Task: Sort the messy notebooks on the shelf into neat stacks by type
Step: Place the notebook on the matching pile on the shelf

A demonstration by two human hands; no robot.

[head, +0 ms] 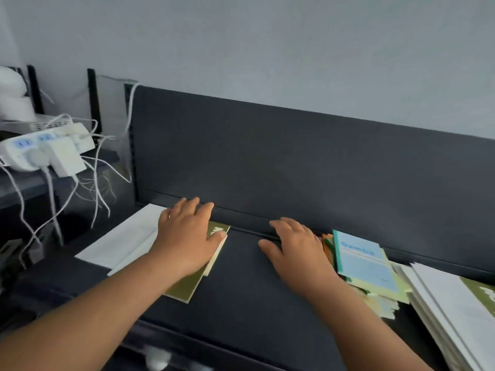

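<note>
The left hand (187, 236) lies palm-down on an olive-green notebook (184, 287), a thin rectangular booklet with a matte card cover and a pale page edge showing at its right side. The fingers are straight and spread, so the grip is released and only pressing. The notebook sits askew, partly over flat white notebooks (126, 236) at the left end of the dark, smooth shelf (241, 277).

The right hand (297, 247) rests on the bare shelf near the upright back panel (294, 162), fingers relaxed and slightly splayed, its grip also released. Its outer edge is against a messy pile (375, 298) of thin booklets in pale yellow, orange and green, fanned at odd angles. On top lies a light-blue notebook (364, 266) with a teal spine. Just right of the pile is a white stack (444, 303) of sheets with sharp, stepped edges.

Far left, a glossy white power strip (24, 153) trails tangled white cables (53, 199)
</note>
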